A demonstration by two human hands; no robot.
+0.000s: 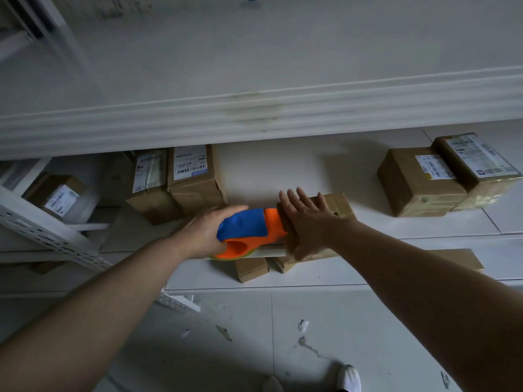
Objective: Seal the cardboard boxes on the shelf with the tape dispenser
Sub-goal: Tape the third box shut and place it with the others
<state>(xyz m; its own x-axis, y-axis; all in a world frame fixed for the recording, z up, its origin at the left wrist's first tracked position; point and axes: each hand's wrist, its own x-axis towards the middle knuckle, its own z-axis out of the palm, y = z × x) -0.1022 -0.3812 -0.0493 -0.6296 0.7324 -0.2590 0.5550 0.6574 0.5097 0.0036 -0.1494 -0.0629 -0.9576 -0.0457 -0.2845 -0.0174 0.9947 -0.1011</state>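
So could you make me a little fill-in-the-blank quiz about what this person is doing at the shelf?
1. The tape dispenser is blue and ____.
2. It is gripped by the person's ____ hand.
3. The right hand lies flat, fingers spread, on a cardboard ____.
4. The two boxes at the far right each carry a white ____ on top.

Missing words: orange; left; box; label
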